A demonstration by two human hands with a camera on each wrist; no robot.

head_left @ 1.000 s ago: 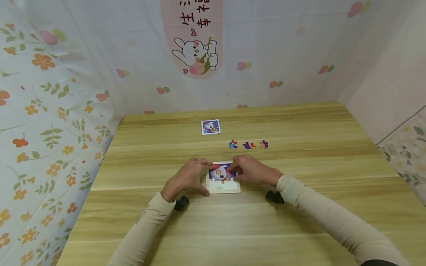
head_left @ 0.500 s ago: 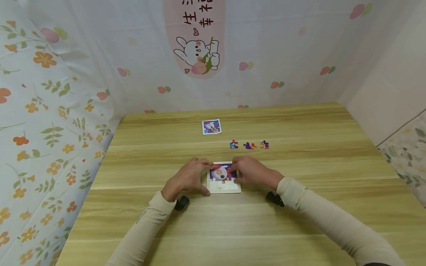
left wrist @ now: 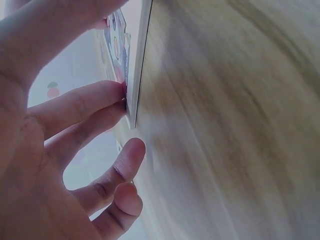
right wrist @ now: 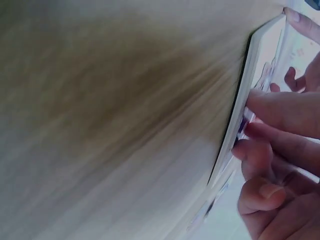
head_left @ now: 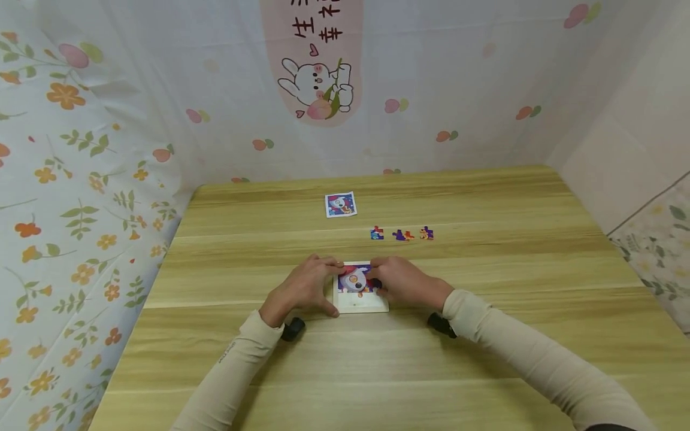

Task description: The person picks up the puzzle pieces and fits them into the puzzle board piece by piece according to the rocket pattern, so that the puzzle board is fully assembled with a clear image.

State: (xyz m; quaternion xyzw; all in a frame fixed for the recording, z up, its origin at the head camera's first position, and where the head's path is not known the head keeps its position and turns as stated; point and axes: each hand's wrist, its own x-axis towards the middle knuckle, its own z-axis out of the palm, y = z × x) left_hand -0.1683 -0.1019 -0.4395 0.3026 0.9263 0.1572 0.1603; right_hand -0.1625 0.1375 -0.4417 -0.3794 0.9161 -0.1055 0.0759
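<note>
A shallow white puzzle tray [head_left: 363,304] lies on the table, its far part filled with joined pieces picturing a white character [head_left: 353,280]; the near strip shows bare white. My left hand [head_left: 306,286] holds the tray's left side between thumb and fingers, the thumb by the near corner. In the left wrist view, two fingertips [left wrist: 120,90] touch the rim and the other fingers stay off it. On the right side of the tray, my right hand [head_left: 405,281] has thumb and fingertips on a dark purple puzzle piece [right wrist: 242,125], partly hidden by the fingers.
Behind the tray, loose puzzle pieces lie in a row: a blue-red one [head_left: 377,233], a purple-orange bit [head_left: 403,235] and a purple-yellow one [head_left: 427,233]. A small picture card [head_left: 341,205] lies farther back. Patterned cloth [head_left: 237,137] hangs behind the wooden table [head_left: 345,371].
My right hand has shifted slightly left over the tray, covering more of the pieces' right side. My left hand and the loose pieces stay in place.
</note>
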